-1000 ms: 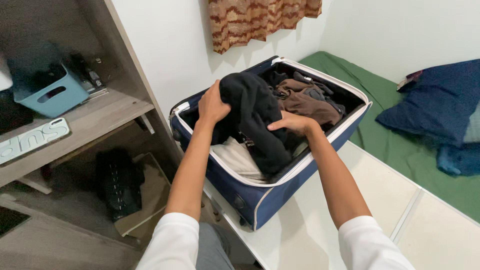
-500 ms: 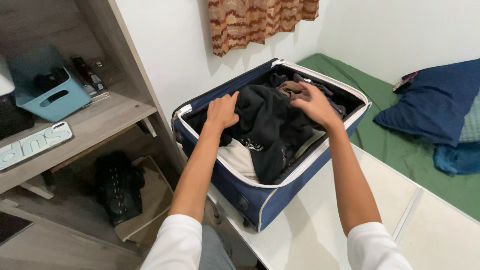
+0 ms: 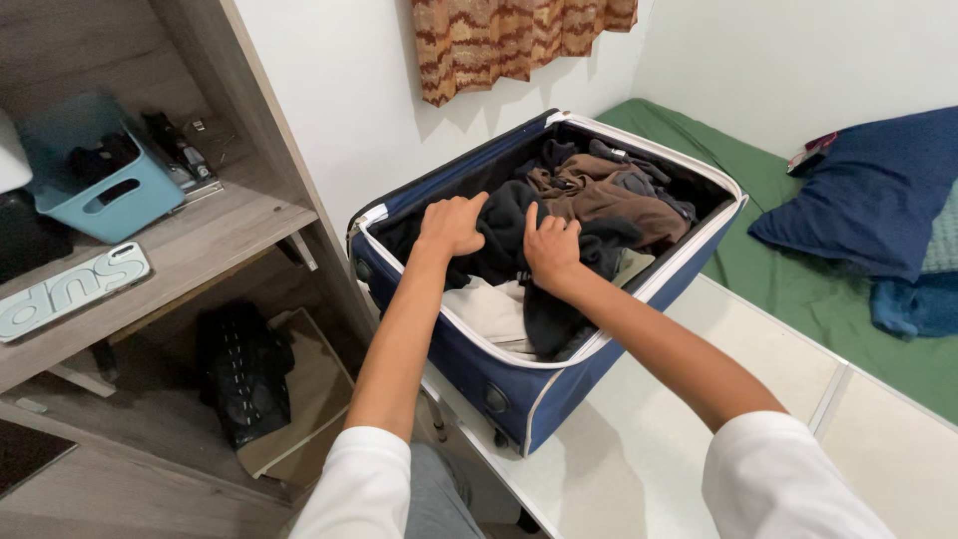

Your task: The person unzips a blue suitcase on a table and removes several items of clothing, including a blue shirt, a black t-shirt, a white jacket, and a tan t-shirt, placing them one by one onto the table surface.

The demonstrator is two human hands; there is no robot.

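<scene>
A navy suitcase (image 3: 564,391) with white trim lies open on the floor, stuffed with clothes. A black garment (image 3: 505,228) lies across its near half, spilling over the front rim. My left hand (image 3: 451,226) rests on the garment's left part, fingers stretched out. My right hand (image 3: 552,246) presses on its middle, fingers apart and pointing away from me. Neither hand closes around the cloth. Behind my right hand sits a crumpled brown garment (image 3: 611,200). A white garment (image 3: 489,309) shows under the black one.
A wooden shelf unit (image 3: 205,240) stands left with a light blue basket (image 3: 95,185); a black bag (image 3: 244,377) sits below it. A green mattress (image 3: 788,255) with a blue pillow (image 3: 868,190) lies right. A patterned curtain (image 3: 499,40) hangs behind. White floor tiles (image 3: 639,459) show near me.
The lifted black garment has been lowered into the suitcase and spread out. My right hand reached over the brown clothes, then came back onto the black garment beside my left hand.
</scene>
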